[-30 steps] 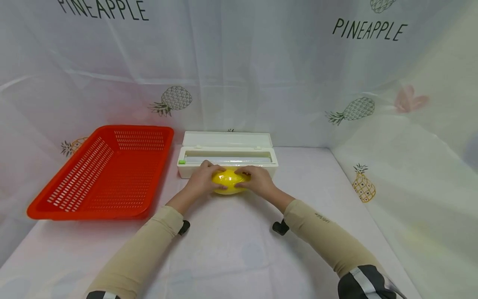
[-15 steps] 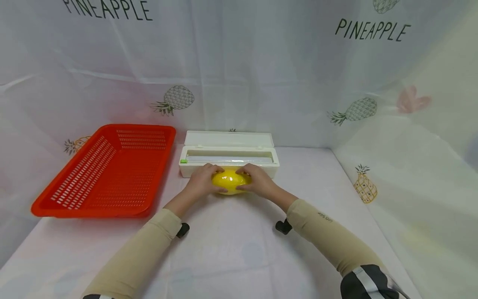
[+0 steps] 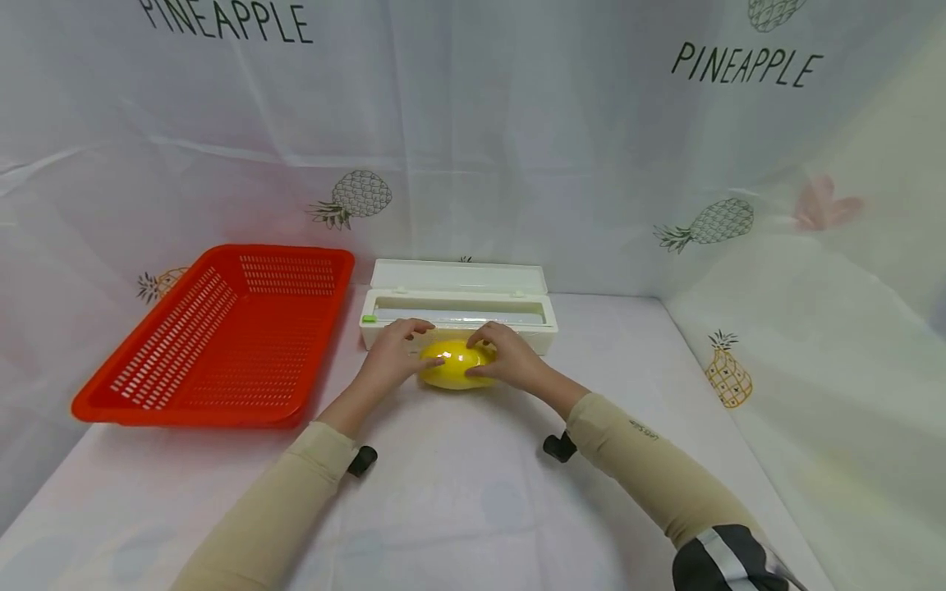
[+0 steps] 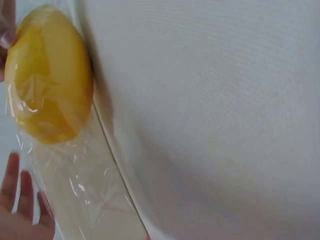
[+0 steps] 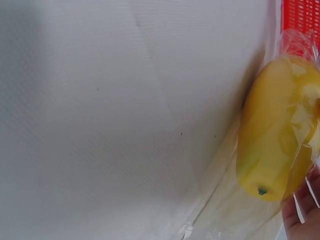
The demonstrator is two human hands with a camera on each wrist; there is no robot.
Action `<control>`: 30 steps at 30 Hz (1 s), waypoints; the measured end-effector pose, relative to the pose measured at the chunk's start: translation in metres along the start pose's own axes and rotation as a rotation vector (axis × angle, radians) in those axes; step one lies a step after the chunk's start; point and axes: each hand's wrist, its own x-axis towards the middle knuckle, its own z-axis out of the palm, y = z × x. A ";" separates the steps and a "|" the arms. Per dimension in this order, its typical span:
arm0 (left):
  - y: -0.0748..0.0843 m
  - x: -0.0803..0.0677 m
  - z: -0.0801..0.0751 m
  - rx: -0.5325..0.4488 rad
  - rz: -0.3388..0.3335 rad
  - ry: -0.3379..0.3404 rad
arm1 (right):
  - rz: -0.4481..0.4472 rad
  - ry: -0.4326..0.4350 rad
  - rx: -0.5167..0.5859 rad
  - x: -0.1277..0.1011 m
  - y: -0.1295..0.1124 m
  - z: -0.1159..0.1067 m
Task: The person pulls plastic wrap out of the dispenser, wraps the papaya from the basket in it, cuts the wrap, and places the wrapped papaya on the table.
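On white cloth (image 3: pixel 436 501), yellow fruit (image 3: pixel 455 376) lies between the fingers (image 3: pixel 484 331).

The fruit (image 3: pixel 454 373) at centre is yellow, the basket (image 3: pixel 244 353) at left red, the box (image 3: pixel 459 277) white; pineapples (image 3: pixel 362 194) pattern the pale backdrop (image 3: pixel 517 148).

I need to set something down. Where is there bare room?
Bare table lies between the forearms, on the near side of the yellow fruit, and between the right forearm and cloth wall. The red basket is bare inside. Crowded: around the fruit, where left hand, right hand and white box cluster.
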 end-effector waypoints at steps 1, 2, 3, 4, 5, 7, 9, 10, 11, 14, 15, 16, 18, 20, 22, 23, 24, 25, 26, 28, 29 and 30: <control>0.000 -0.001 -0.002 -0.014 -0.011 0.043 | -0.004 -0.002 0.002 0.000 0.000 0.000; -0.001 -0.002 -0.004 -0.026 -0.017 0.086 | -0.006 -0.005 0.002 0.000 0.000 0.000; -0.003 -0.003 -0.005 -0.031 -0.018 0.130 | -0.007 -0.008 0.002 0.000 0.000 0.000; -0.004 -0.003 -0.006 -0.034 -0.025 0.174 | -0.007 -0.010 0.000 0.000 0.001 0.001; -0.005 -0.004 -0.007 -0.037 -0.032 0.211 | -0.006 -0.013 -0.003 0.000 0.001 0.000; -0.009 -0.005 -0.008 -0.030 -0.051 0.277 | -0.007 -0.018 -0.004 -0.001 0.000 0.000; -0.012 -0.006 -0.009 -0.030 -0.082 0.331 | -0.014 -0.022 -0.006 -0.001 -0.001 -0.001; -0.014 -0.005 -0.010 -0.033 -0.100 0.349 | -0.018 -0.023 -0.006 -0.001 -0.001 -0.001; -0.016 -0.005 -0.010 -0.047 -0.117 0.360 | -0.023 -0.024 -0.007 -0.001 -0.002 -0.001; -0.023 -0.002 -0.012 -0.104 -0.175 0.362 | -0.038 -0.026 -0.011 -0.001 -0.002 -0.001; -0.026 0.000 -0.012 -0.124 -0.190 0.358 | -0.043 -0.027 -0.012 -0.001 -0.002 -0.001; -0.029 0.001 -0.012 -0.149 -0.204 0.357 | -0.046 -0.029 -0.013 -0.001 -0.001 -0.001; -0.035 0.004 -0.012 -0.224 -0.224 0.358 | -0.051 -0.032 -0.012 0.000 -0.001 -0.001; -0.041 0.007 -0.012 -0.298 -0.237 0.359 | -0.054 -0.034 -0.007 0.000 0.000 -0.001; -0.045 0.008 -0.013 -0.368 -0.244 0.351 | -0.048 -0.032 0.000 0.000 0.000 -0.001; -0.047 0.009 -0.013 -0.396 -0.246 0.344 | -0.046 -0.030 0.005 0.000 0.000 -0.001; -0.049 0.010 -0.013 -0.415 -0.243 0.336 | -0.042 -0.029 0.010 0.000 0.001 -0.001; -0.050 0.011 -0.013 -0.435 -0.246 0.328 | -0.040 -0.028 0.014 0.000 0.001 -0.001; -0.052 0.012 -0.013 -0.454 -0.244 0.322 | -0.038 -0.028 0.018 0.000 0.002 -0.001; -0.055 0.015 -0.013 -0.484 -0.234 0.319 | -0.037 -0.035 0.022 0.001 0.003 -0.001; -0.057 0.016 -0.012 -0.494 -0.233 0.317 | -0.041 -0.041 0.021 0.001 0.003 -0.001; -0.059 0.018 -0.012 -0.503 -0.235 0.317 | -0.046 -0.048 0.018 0.002 0.003 -0.001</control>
